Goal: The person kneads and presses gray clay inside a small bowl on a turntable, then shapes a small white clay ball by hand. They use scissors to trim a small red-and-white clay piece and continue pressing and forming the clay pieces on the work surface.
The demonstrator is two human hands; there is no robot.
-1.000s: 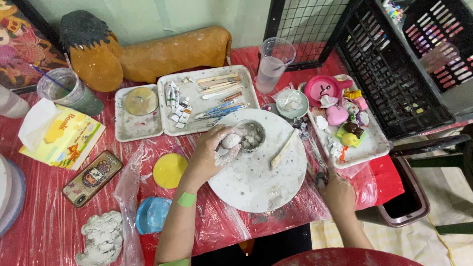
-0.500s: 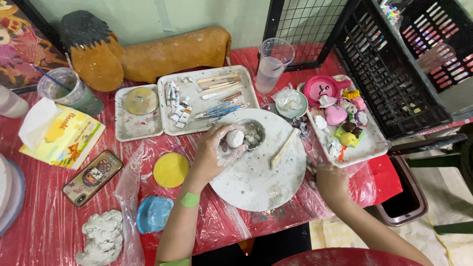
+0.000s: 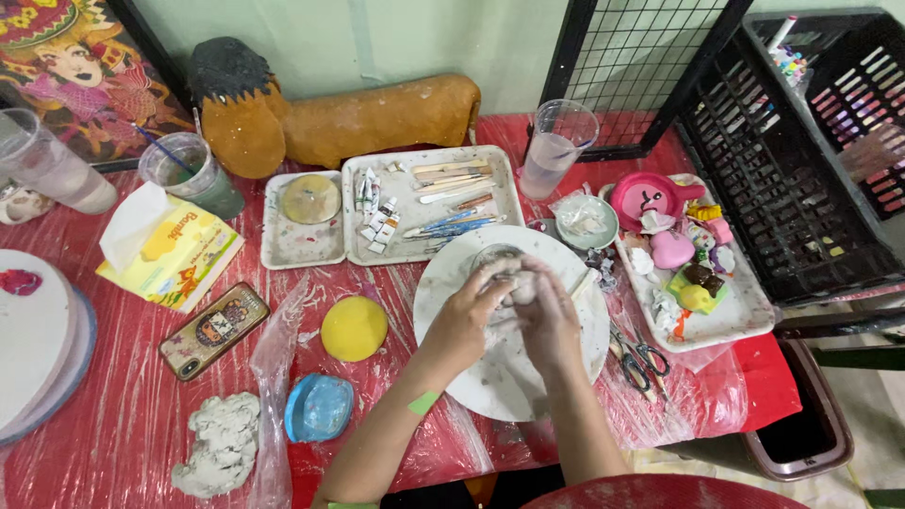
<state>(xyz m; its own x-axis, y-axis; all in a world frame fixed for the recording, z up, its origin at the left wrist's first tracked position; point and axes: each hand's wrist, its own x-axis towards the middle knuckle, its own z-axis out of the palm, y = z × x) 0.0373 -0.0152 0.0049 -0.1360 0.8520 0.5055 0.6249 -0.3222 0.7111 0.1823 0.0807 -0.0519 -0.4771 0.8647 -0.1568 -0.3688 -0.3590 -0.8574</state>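
Observation:
Both hands meet over the round white board (image 3: 452, 283) at the table's middle. My left hand (image 3: 467, 316) and my right hand (image 3: 549, 320) cup a small lump of pale clay (image 3: 521, 286) between their fingers, just above the board. Behind the hands a small glass bowl (image 3: 490, 254) stands on the board, partly hidden. A wooden stick (image 3: 585, 283) pokes out at the board's right edge. A green sticker (image 3: 422, 403) marks my left forearm.
A tool tray (image 3: 429, 203) with paint tubes and brushes lies behind the board. A tray of small coloured figures (image 3: 693, 273), scissors (image 3: 636, 356), a yellow disc (image 3: 353, 327), a blue lid (image 3: 319, 407), a clay mass (image 3: 219, 443), a phone (image 3: 214, 328), a tissue pack (image 3: 170, 247) and cups surround it.
My right hand came up from the table's front edge onto the board and joined the left hand around the clay lump. The left hand stayed over the board.

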